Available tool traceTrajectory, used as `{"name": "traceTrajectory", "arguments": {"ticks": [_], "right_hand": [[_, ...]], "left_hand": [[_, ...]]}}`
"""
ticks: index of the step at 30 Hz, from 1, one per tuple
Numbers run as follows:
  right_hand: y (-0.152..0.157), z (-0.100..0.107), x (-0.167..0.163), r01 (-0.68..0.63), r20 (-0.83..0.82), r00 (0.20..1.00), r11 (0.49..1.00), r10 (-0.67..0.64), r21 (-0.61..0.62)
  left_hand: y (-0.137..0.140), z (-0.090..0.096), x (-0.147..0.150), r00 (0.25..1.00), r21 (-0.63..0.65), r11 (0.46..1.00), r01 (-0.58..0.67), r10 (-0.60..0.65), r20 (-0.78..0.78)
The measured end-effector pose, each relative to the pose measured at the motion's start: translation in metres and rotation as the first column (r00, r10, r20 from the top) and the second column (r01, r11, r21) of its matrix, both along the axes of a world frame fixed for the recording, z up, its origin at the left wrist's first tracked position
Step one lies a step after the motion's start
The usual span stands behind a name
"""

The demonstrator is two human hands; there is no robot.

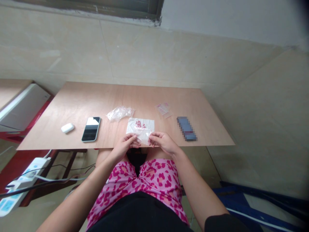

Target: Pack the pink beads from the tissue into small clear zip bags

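A small clear plastic bag [144,136] is stretched between my two hands near the table's front edge. My left hand [126,145] pinches its left side between thumb and fingers. On the opposite side, my right hand [164,143] grips it the same way. Just beyond lies a white sheet [150,123], partly covered by the bag and my fingertips. Several small red bead-like pieces [138,123] are gathered on that sheet. Whether anything is inside the held bag, I cannot make out.
On the wooden table [145,96] lie a heap of clear bags [120,113], small bags with red marks [164,110], a phone [91,129], a white rounded case [68,128] and a pixelated dark object [187,129]. A power strip [24,183] with cables is at lower left.
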State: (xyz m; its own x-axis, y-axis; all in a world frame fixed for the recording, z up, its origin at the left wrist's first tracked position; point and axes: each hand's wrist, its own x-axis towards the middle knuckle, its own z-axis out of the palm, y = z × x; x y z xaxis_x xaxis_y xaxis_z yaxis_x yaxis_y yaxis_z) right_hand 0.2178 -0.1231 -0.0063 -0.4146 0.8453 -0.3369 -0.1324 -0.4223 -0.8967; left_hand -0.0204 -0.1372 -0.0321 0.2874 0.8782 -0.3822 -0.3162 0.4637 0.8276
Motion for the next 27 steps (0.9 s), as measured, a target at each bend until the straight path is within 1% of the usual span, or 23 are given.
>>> {"name": "traceTrajectory", "arguments": {"ticks": [3, 5, 6, 8, 9, 10, 11, 12, 14, 15, 16, 18, 20, 27], "right_hand": [[-0.002, 0.003, -0.001, -0.044, -0.03, 0.999, 0.999, 0.045, 0.015], [-0.003, 0.003, -0.001, -0.051, -0.036, 0.998, 0.998, 0.052, 0.031], [-0.004, 0.003, -0.002, -0.045, -0.036, 0.998, 0.998, 0.046, 0.034], [-0.005, 0.003, -0.004, -0.029, -0.024, 0.999, 0.999, 0.03, 0.04], [-0.006, 0.003, -0.005, -0.028, -0.013, 1.0, 0.998, 0.028, 0.048], [-0.007, 0.003, -0.007, -0.032, -0.001, 0.999, 0.998, 0.032, 0.058], [-0.008, 0.003, -0.009, -0.044, 0.01, 0.999, 0.997, 0.043, 0.07], [-0.01, 0.002, -0.012, -0.06, 0.017, 0.998, 0.995, 0.058, 0.082], [-0.013, -0.001, -0.018, -0.094, 0.026, 0.995, 0.99, 0.092, 0.101], [-0.014, -0.002, -0.021, -0.109, 0.03, 0.994, 0.988, 0.106, 0.106], [-0.016, -0.004, -0.024, -0.123, 0.035, 0.992, 0.986, 0.12, 0.11], [-0.018, -0.007, -0.029, -0.147, 0.041, 0.989, 0.983, 0.143, 0.111], [-0.02, -0.008, -0.031, -0.155, 0.04, 0.988, 0.982, 0.152, 0.109], [-0.019, -0.001, -0.028, -0.228, 0.041, 0.974, 0.961, 0.224, 0.159]], "left_hand": [[0.0, 0.002, -0.001, 1.0, 0.053, 0.998, -0.022, 0.024, -0.021], [0.0, 0.005, -0.001, 0.995, 0.115, 0.993, -0.037, 0.047, -0.083], [-0.001, 0.007, 0.0, 0.987, 0.168, 0.984, -0.065, 0.088, -0.136], [-0.002, 0.012, 0.0, 0.938, 0.309, 0.942, -0.131, 0.219, -0.269], [-0.003, 0.014, 0.0, 0.905, 0.377, 0.915, -0.146, 0.278, -0.323], [-0.004, 0.015, 0.0, 0.882, 0.424, 0.895, -0.138, 0.306, -0.359], [-0.006, 0.017, 0.0, 0.879, 0.444, 0.889, -0.114, 0.298, -0.372], [-0.007, 0.017, 0.0, 0.896, 0.438, 0.896, -0.073, 0.251, -0.365], [-0.011, 0.017, 0.001, 0.948, 0.387, 0.92, 0.059, 0.071, -0.312], [-0.013, 0.017, 0.003, 0.957, 0.364, 0.921, 0.137, -0.029, -0.287], [-0.015, 0.016, 0.004, 0.956, 0.348, 0.914, 0.208, -0.115, -0.269], [-0.018, 0.015, 0.008, 0.944, 0.341, 0.893, 0.293, -0.213, -0.251], [-0.021, 0.016, 0.011, 0.941, 0.341, 0.888, 0.307, -0.228, -0.252], [-0.02, 0.022, 0.01, 0.93, 0.344, 0.893, 0.29, -0.178, -0.322]]}}
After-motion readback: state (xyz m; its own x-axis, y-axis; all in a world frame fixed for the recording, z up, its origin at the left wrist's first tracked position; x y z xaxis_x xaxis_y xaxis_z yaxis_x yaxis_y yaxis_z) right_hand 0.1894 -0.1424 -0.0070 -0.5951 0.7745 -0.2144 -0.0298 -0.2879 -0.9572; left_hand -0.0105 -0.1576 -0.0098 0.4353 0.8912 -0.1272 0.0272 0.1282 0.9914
